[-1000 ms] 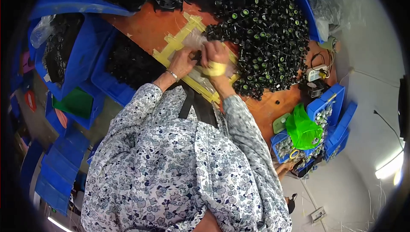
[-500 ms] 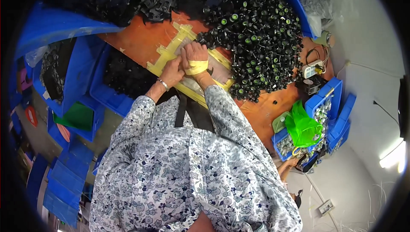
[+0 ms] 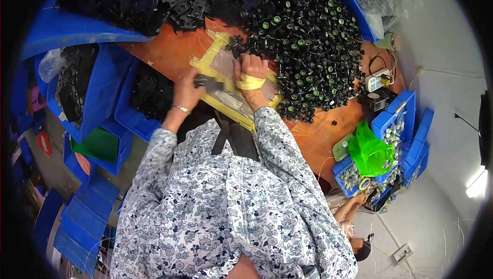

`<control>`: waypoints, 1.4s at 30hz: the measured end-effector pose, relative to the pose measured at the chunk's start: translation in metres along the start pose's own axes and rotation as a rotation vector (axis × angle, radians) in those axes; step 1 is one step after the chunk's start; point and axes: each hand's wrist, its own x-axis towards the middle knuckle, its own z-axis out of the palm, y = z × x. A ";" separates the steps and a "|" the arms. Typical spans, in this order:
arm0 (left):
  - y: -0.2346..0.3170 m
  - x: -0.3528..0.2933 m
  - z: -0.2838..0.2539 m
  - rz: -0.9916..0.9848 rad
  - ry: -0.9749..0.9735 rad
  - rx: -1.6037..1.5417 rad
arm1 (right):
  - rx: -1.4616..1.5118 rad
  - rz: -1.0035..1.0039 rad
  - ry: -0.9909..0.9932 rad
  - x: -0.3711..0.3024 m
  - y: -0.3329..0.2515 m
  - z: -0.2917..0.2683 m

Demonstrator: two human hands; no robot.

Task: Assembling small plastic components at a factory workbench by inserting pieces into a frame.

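Observation:
My left hand (image 3: pixel 187 93), smeared by motion, holds a dark plastic part (image 3: pixel 208 82) above the front left of a taped work patch. Clear sheeting (image 3: pixel 224 66) covers this patch, and yellow tape (image 3: pixel 204 68) edges it. Over the patch's right side, my right hand (image 3: pixel 252 68) is closed, its fingers curled down. A band of yellow tape wraps it below the knuckles, and whatever its fingers may hold is hidden. Just beyond it lie a few small black pieces (image 3: pixel 236 45). To its right spreads a heap of small black wheel-like parts (image 3: pixel 313 48), some with green centres.
Flat black plastic parts (image 3: pixel 190 4) are piled at the back. A blue bin (image 3: pixel 126 91) with small black pieces stands left. On the right are a green plastic bag (image 3: pixel 367 150), blue trays (image 3: pixel 405 109) and a power strip (image 3: pixel 377 80). Another person's arm (image 3: pixel 349 208) shows lower right.
My hands were together over the patch and are now apart. The left has moved left with the dark part; the right has shifted slightly right.

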 end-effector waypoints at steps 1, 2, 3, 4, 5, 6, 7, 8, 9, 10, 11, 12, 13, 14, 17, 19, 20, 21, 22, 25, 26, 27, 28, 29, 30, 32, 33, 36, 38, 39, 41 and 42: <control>-0.004 -0.004 -0.024 -0.096 -0.023 0.108 | 0.005 0.003 0.003 0.000 0.001 0.000; -0.004 -0.011 -0.043 -0.146 0.017 0.347 | 0.029 -0.038 -0.029 0.001 0.004 -0.004; -0.007 -0.014 -0.052 -0.089 0.169 0.586 | 0.050 -0.077 -0.061 0.001 0.008 -0.008; 0.006 -0.012 -0.066 -0.079 0.164 0.606 | 0.096 -0.089 -0.126 -0.001 0.007 -0.015; 0.021 -0.006 -0.072 -0.062 0.159 0.622 | 0.099 -0.089 -0.124 -0.007 0.010 -0.020; 0.021 0.002 -0.062 -0.018 0.133 0.419 | 0.168 -0.087 -0.162 -0.012 0.013 -0.025; 0.016 0.011 -0.045 0.021 0.107 0.216 | 0.240 -0.087 -0.204 -0.019 0.014 -0.029; 0.006 0.020 -0.020 0.132 0.058 0.082 | 0.293 0.030 -0.233 -0.024 0.016 -0.031; 0.031 0.028 -0.001 0.077 -0.027 0.019 | 0.284 0.039 -0.234 -0.030 0.020 -0.034; 0.031 0.030 0.029 -0.011 -0.085 -0.115 | 0.396 0.240 -0.256 -0.032 0.019 -0.035; 0.039 0.033 0.053 0.039 -0.045 -0.105 | 0.496 0.450 -0.271 -0.034 0.021 -0.037; 0.049 0.037 0.069 0.091 -0.004 -0.095 | 0.489 0.456 -0.265 -0.034 0.022 -0.038; 0.058 0.037 0.077 0.094 -0.005 -0.096 | 0.425 0.468 -0.203 -0.031 0.017 -0.039; 0.066 0.037 0.083 0.070 0.061 -0.083 | 0.361 0.479 -0.140 -0.027 0.012 -0.040; 0.073 0.042 0.090 0.033 0.044 -0.093 | 0.129 0.298 -0.156 0.002 -0.005 -0.047; 0.076 0.044 0.092 0.014 0.111 -0.084 | -0.044 0.469 -0.478 0.023 -0.011 -0.039; 0.076 0.046 0.091 0.020 0.111 -0.084 | -0.035 0.378 -0.425 0.028 -0.004 -0.035; 0.074 0.048 0.089 -0.009 0.054 -0.096 | -0.036 0.380 -0.420 0.033 0.002 -0.031; 0.072 0.049 0.089 -0.038 -0.006 -0.110 | 0.140 0.432 -0.238 0.036 0.009 -0.028; 0.075 0.042 0.074 -0.049 -0.133 -0.128 | 1.210 1.128 0.020 0.056 0.026 -0.044; 0.082 0.041 0.066 -0.138 -0.187 -0.144 | 1.149 1.044 0.032 0.057 0.031 -0.050; 0.086 0.041 0.056 -0.140 -0.191 -0.144 | 1.086 0.961 0.045 0.056 0.034 -0.055; 0.095 0.042 0.042 -0.356 -0.330 -0.375 | 0.922 0.848 -0.002 0.049 0.039 -0.056; 0.096 0.041 0.034 -0.581 -0.460 -0.608 | 0.978 0.877 -0.001 0.042 0.032 -0.061; 0.084 0.036 0.038 -0.552 -0.419 -0.543 | 0.885 0.836 -0.034 0.033 0.027 -0.070; 0.068 0.020 0.050 -0.371 -0.279 -0.341 | 0.798 0.817 -0.012 0.015 0.018 -0.072; 0.062 0.011 0.056 -0.184 -0.150 -0.135 | 0.613 0.782 -0.046 0.004 0.017 -0.070; 0.049 -0.009 0.064 -0.138 -0.115 -0.043 | 0.363 0.533 -0.109 -0.028 0.016 -0.056; 0.053 -0.008 0.053 -0.202 -0.123 0.076 | 0.276 0.454 -0.099 -0.024 0.009 -0.053; 0.056 -0.006 0.050 -0.208 -0.122 0.076 | 0.188 0.374 -0.082 -0.020 0.006 -0.050; 0.071 0.007 0.043 -0.054 0.022 0.163 | 0.200 0.289 -0.008 -0.003 0.002 -0.042; 0.078 0.015 0.040 0.038 -0.051 0.094 | 0.167 0.247 -0.051 0.005 0.002 -0.037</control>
